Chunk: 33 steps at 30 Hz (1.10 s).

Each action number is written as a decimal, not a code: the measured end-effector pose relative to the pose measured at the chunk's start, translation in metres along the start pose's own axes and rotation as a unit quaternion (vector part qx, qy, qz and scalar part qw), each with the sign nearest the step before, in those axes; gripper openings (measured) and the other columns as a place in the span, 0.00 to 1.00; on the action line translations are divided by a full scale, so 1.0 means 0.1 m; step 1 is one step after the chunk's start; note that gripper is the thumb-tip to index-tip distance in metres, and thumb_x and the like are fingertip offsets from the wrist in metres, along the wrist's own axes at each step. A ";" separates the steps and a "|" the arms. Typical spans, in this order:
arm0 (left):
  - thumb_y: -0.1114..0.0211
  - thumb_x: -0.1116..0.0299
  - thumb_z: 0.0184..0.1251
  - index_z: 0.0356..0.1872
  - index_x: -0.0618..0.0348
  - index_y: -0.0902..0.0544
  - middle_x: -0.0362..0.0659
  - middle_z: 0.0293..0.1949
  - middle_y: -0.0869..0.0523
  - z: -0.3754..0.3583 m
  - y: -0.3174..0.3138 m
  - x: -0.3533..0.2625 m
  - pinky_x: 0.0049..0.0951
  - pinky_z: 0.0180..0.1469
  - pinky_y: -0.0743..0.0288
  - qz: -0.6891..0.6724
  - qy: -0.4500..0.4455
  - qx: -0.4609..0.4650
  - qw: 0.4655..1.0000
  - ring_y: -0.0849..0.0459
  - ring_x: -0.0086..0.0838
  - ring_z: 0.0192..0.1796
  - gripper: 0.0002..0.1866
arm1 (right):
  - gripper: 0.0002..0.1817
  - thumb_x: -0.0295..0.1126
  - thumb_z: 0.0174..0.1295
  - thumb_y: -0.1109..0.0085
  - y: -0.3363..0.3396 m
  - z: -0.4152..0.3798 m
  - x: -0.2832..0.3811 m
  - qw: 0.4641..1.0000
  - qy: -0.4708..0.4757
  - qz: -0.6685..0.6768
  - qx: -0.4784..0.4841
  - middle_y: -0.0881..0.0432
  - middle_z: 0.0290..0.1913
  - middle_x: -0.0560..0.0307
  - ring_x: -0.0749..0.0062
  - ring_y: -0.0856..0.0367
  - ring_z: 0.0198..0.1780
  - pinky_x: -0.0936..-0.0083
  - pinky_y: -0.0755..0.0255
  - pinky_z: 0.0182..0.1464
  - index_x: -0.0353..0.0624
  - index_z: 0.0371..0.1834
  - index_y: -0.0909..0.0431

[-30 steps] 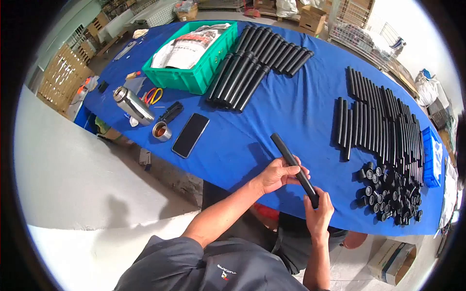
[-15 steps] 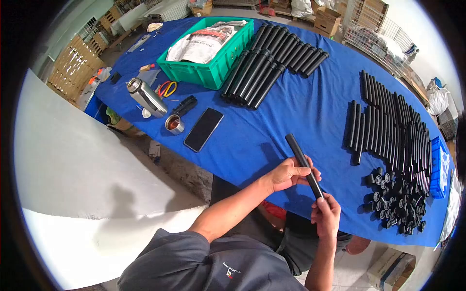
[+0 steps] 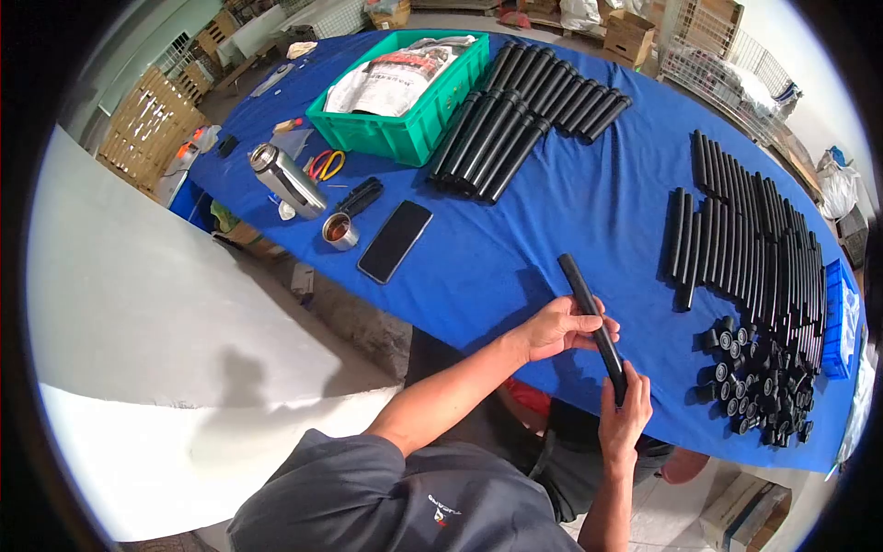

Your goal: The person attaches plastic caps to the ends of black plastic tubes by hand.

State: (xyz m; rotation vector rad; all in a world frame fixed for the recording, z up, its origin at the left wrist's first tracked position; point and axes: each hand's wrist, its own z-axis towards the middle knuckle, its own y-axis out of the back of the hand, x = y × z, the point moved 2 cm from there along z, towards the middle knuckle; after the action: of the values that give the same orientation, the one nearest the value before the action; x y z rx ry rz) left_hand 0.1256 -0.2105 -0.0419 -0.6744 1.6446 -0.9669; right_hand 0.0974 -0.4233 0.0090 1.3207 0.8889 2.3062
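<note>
Above the table's near edge, the thumb of the left hand covers a strip of the tube, which hides parts of that hand's fingers. The right hand covers some of the tube's lower end. The left arm blocks a stretch of the table edge. The right forearm and shirt run off the bottom of the view. Toward the far edge, papers cover the floor of the tub, their small print unreadable. At the near right corner, heaped caps partly hide one another.
</note>
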 end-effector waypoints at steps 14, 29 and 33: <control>0.25 0.71 0.66 0.79 0.54 0.36 0.54 0.72 0.26 -0.35 0.11 -0.66 0.54 0.74 0.29 0.382 -0.289 -0.225 0.848 0.29 0.48 0.77 0.41 | 0.18 0.28 0.64 0.31 0.46 0.05 -0.36 0.863 -0.304 0.397 0.069 0.22 0.28 0.68 0.88 0.30 0.22 0.87 0.40 0.22 0.34 0.55 0.18; 0.25 0.64 0.64 0.57 0.59 0.14 0.47 0.42 0.14 -0.59 -0.63 -0.83 0.42 0.49 0.17 0.829 -0.218 -0.055 0.511 0.12 0.43 0.48 0.21 | 0.28 0.32 0.61 0.25 0.37 0.92 -0.41 0.917 -0.170 0.334 0.140 0.16 0.38 0.58 0.76 0.19 0.36 0.76 0.24 0.35 0.33 0.63 0.21; 0.26 0.58 0.63 0.51 0.62 0.11 0.52 0.43 0.15 -0.12 -0.24 -1.28 0.45 0.49 0.18 0.827 -0.236 -0.199 0.471 0.13 0.49 0.48 0.20 | 0.19 0.32 0.66 0.28 -0.01 0.89 -0.89 0.986 -0.073 0.147 0.042 0.15 0.35 0.54 0.77 0.18 0.31 0.75 0.23 0.35 0.31 0.54 0.19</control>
State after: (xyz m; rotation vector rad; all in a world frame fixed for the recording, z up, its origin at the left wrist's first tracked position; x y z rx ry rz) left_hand 0.1486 -0.1150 0.0441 0.5272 1.1481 1.0085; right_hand 0.2196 -0.4413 -0.0164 1.7353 0.7961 2.3676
